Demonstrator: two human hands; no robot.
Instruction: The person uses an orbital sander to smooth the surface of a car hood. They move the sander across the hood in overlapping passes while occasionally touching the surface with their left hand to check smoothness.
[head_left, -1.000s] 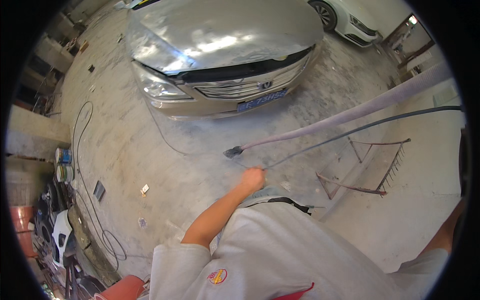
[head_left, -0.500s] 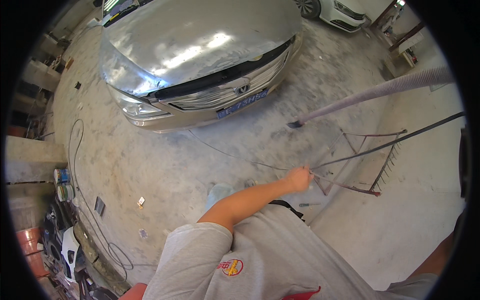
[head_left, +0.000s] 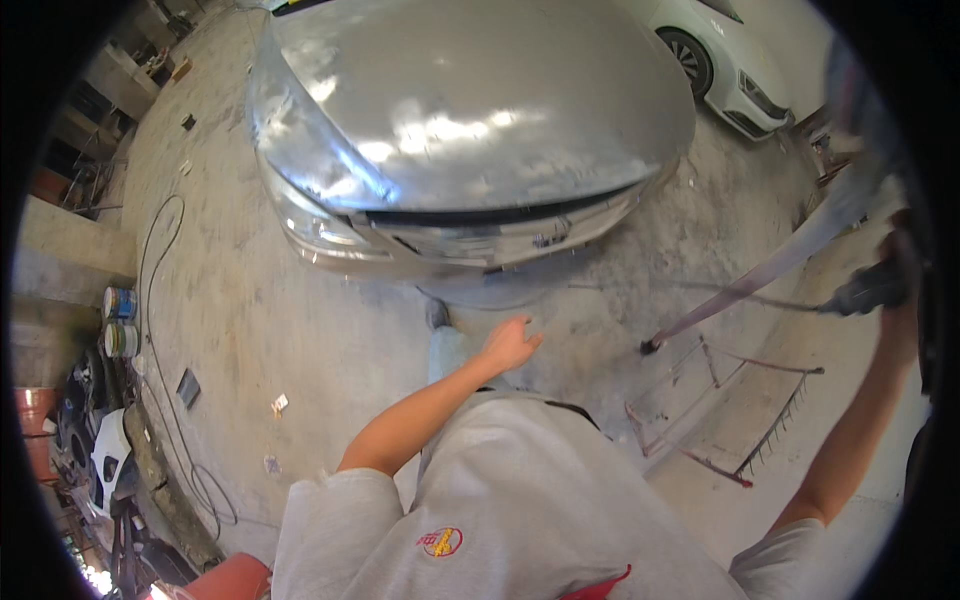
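My left hand (head_left: 512,345) hangs in front of the car's bumper, holding nothing, its thumb and fingers apart. At the right rim my right hand (head_left: 899,250) is raised, dim and partly cut off, closed around a dark corded power tool (head_left: 865,290). The exact kind of tool does not show. From its end a thin cord (head_left: 755,298) runs left. A grey ribbed hose (head_left: 765,265) slants down beside it. Ahead stands a silver car with a dull, patchy hood (head_left: 480,110) and plastic film over its grille.
A rusty metal frame with spikes (head_left: 775,440) lies at the right near the wall. A white car (head_left: 745,80) stands at the back right. On the left are a looped cable (head_left: 148,290), paint cans (head_left: 121,322), a white car part (head_left: 110,455) and a red bucket (head_left: 235,578).
My left hand has let go of the dark cord and moved left. The right hand with the power tool has come into view. The hose has swung, and my view has shifted.
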